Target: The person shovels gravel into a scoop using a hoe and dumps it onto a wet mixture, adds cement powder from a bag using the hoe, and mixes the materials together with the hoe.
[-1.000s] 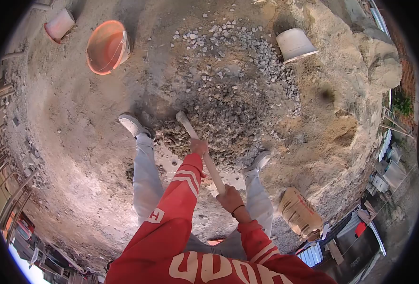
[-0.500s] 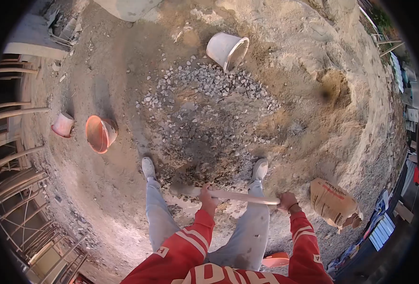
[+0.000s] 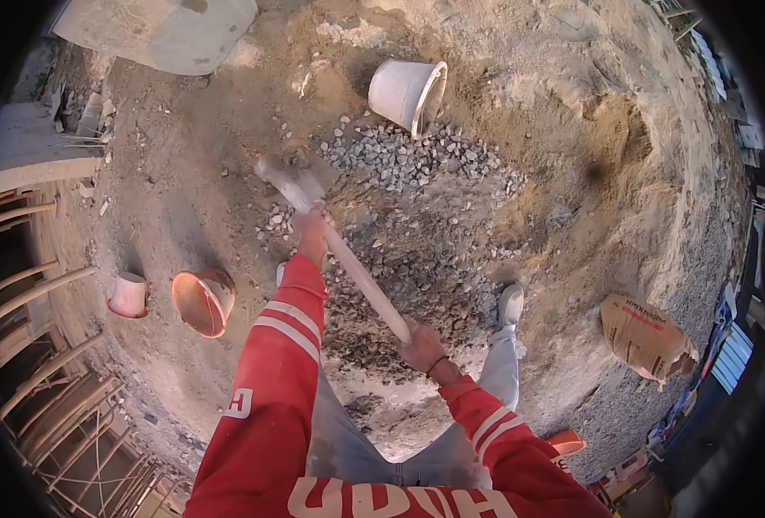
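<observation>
One wide stretch of bare, pale-brown dirt ground [image 3: 184, 155] fills most of the view. Dark mound of wet-looking, stony mix [image 3: 408, 293] lies on it, near the middle; places below are taken from this mound. Row of brown timber poles [image 3: 30, 298]: well to its left, at the edge of view. Person in a red sweatshirt with white lettering and sleeve stripes [image 3: 270, 380] stands at its near side, legs in light grey-blue trousers [image 3: 496, 375] spread.

Patch of loose, angular grey stones [image 3: 413, 158]: just beyond the mound. Long pale wooden-handled tool [image 3: 361, 281] slants across the mound's left part, head end past its far-left edge — head blurred, shape and any contact with the ground not readable.

Brown paper sack with printed lettering [image 3: 646, 337]: well right of the mound. White tapered bucket [image 3: 395, 91]: on its side, beyond the mound and stones. Orange bucket [image 3: 203, 302], then a smaller pink-and-white bucket [image 3: 129, 293]: both left of the mound.

Hands apart, both clamped on the handle — left hand [image 3: 311, 229] near the head, right hand [image 3: 421, 347] at the butt, over the mound's near part. Smallest item: dark thin wristband [image 3: 437, 364] on the right wrist.
</observation>
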Action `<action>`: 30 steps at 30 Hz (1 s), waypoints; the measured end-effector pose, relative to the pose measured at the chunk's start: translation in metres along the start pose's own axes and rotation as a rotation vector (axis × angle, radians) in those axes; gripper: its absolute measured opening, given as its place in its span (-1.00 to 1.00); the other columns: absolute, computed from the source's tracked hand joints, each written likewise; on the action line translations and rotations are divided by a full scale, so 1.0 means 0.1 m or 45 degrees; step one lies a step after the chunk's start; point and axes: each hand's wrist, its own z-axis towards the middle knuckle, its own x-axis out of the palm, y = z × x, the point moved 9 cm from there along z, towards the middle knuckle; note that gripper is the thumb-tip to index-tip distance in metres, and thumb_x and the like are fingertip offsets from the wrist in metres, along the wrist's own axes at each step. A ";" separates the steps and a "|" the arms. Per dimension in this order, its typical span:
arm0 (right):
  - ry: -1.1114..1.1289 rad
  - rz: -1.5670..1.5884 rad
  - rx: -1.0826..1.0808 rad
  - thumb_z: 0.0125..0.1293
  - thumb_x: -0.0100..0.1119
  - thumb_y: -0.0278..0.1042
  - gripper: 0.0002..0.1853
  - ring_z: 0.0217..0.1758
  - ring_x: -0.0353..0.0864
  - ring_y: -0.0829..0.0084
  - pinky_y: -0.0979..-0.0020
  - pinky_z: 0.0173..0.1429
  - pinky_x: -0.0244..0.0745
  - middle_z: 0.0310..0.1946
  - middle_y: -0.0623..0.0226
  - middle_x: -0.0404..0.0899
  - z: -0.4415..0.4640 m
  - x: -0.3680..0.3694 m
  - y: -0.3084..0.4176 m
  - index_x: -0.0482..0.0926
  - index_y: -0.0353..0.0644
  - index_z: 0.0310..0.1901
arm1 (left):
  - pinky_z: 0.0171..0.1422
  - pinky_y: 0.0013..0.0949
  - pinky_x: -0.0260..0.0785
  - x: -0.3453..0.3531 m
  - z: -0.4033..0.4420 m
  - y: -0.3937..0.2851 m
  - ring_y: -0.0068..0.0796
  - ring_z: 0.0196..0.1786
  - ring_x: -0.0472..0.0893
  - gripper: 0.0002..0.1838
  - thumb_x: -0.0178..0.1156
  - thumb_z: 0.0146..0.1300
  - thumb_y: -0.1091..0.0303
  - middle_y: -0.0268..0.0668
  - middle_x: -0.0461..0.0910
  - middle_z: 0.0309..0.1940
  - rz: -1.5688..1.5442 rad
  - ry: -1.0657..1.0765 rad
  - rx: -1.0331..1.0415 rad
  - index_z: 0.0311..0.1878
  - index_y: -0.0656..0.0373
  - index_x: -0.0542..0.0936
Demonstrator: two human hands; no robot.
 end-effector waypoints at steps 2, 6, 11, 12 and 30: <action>-0.210 0.031 -0.074 0.04 0.21 -0.40 -0.47 -0.18 0.64 -0.17 -0.01 -0.02 0.57 -0.27 -0.17 0.64 0.81 0.11 0.42 0.51 -0.31 0.13 | -0.60 -0.38 0.34 0.35 0.24 -0.66 -0.51 -0.62 0.45 -0.83 0.20 0.30 0.53 -0.35 0.45 -0.55 0.345 -0.103 0.268 -0.13 0.21 0.41; -0.248 0.112 0.106 0.04 0.23 -0.38 -0.57 -0.13 0.64 -0.20 -0.04 -0.01 0.56 -0.26 -0.19 0.65 2.23 0.33 0.66 0.53 -0.31 -0.01 | -0.57 -0.25 0.45 0.66 1.32 -0.84 -0.35 -0.59 0.61 -0.72 0.36 0.21 0.34 -0.18 0.57 -0.54 0.810 -0.065 0.418 -0.17 0.29 0.49; -0.176 0.146 0.444 0.06 0.25 -0.32 -0.60 -0.10 0.64 -0.23 -0.07 0.00 0.56 -0.24 -0.20 0.66 1.90 0.40 0.47 0.55 -0.25 -0.03 | -0.43 -0.19 0.56 0.39 1.78 0.17 -0.15 -0.49 0.72 -0.71 0.42 0.07 0.31 -0.04 0.69 -0.49 1.051 0.035 0.212 -0.31 0.38 0.63; -0.165 0.172 0.493 0.06 0.24 -0.30 -0.59 -0.08 0.64 -0.22 -0.08 0.01 0.56 -0.24 -0.22 0.65 1.61 0.30 0.47 0.57 -0.20 -0.01 | -0.42 -0.20 0.57 0.34 1.55 0.36 -0.14 -0.49 0.72 -0.72 0.42 0.05 0.34 -0.08 0.68 -0.53 1.004 0.033 0.123 -0.32 0.37 0.63; 0.304 -0.165 0.601 0.09 0.29 -0.26 -0.64 -0.25 0.65 -0.17 -0.03 -0.14 0.59 -0.38 -0.07 0.66 -3.06 -0.78 -0.89 0.57 -0.16 -0.07 | -0.45 -0.22 0.32 -0.38 -3.08 3.18 -0.45 -0.61 0.33 -0.89 0.13 0.31 0.43 -0.46 0.31 -0.60 -0.212 -0.184 -0.883 -0.31 0.06 0.40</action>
